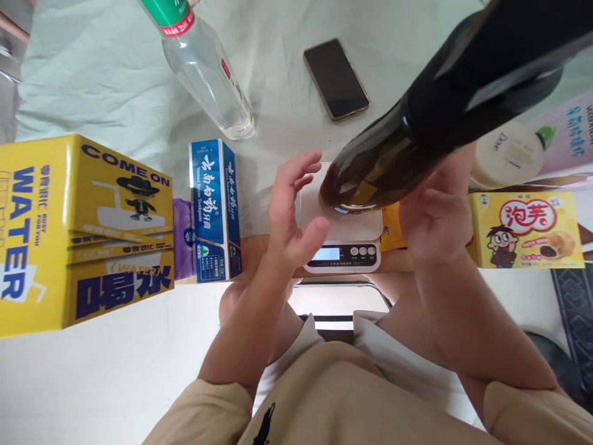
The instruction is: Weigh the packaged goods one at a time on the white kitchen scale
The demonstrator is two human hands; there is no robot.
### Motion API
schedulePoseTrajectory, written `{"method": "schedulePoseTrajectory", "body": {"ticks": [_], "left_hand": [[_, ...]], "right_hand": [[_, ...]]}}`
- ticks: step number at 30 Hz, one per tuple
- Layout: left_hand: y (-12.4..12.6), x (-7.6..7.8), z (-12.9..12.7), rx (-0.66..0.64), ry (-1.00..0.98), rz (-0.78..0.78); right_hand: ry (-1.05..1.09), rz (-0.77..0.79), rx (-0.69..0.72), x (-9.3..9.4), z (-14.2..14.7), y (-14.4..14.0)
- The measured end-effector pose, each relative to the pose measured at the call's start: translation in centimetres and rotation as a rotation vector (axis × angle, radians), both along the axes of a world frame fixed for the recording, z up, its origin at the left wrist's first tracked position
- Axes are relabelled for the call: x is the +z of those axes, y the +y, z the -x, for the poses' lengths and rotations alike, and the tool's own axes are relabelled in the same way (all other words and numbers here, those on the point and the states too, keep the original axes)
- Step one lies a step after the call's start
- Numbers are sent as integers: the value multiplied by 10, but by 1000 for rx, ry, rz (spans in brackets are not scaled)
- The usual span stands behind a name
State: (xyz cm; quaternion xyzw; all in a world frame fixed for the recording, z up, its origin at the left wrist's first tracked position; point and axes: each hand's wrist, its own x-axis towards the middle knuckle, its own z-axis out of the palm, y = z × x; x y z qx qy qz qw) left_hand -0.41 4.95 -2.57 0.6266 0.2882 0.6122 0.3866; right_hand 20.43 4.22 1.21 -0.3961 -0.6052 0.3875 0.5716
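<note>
A tall dark glass bottle (384, 148) has its base over the pale platform of a kitchen scale (319, 216); its upper part rises toward the camera at the top right. The scale's small display (328, 254) is lit, its reading too faint to make out. My left hand (294, 213) is open at the scale's left side, thumb and fingers curved apart, with a gap to the bottle. On the other side, my right hand (438, 207) is close beside the bottle, slightly blurred. The bottle covers most of its fingers, so I cannot tell whether they grip it.
Yellow drink cartons (118, 228), a purple packet (184, 238) and a blue toothpaste box (213, 210) are at left. A clear bottle (208, 80) and a phone (336, 79) are behind. At right are a yellow snack box (525, 228), an orange packet (393, 228) and a Dove container (504, 154).
</note>
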Motion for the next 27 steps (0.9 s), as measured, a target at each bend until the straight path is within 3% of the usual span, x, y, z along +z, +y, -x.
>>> {"method": "schedulePoseTrajectory", "body": {"ticks": [10, 18, 27], "left_hand": [[-1, 3, -4, 71, 31, 97], [3, 2, -1, -31, 42, -39], [2, 4, -3, -20, 55, -59]], "right_hand": [[-20, -21, -18, -5, -4, 4], [-46, 12, -21, -4, -5, 4], [-85, 45, -40, 0, 2, 1]]}}
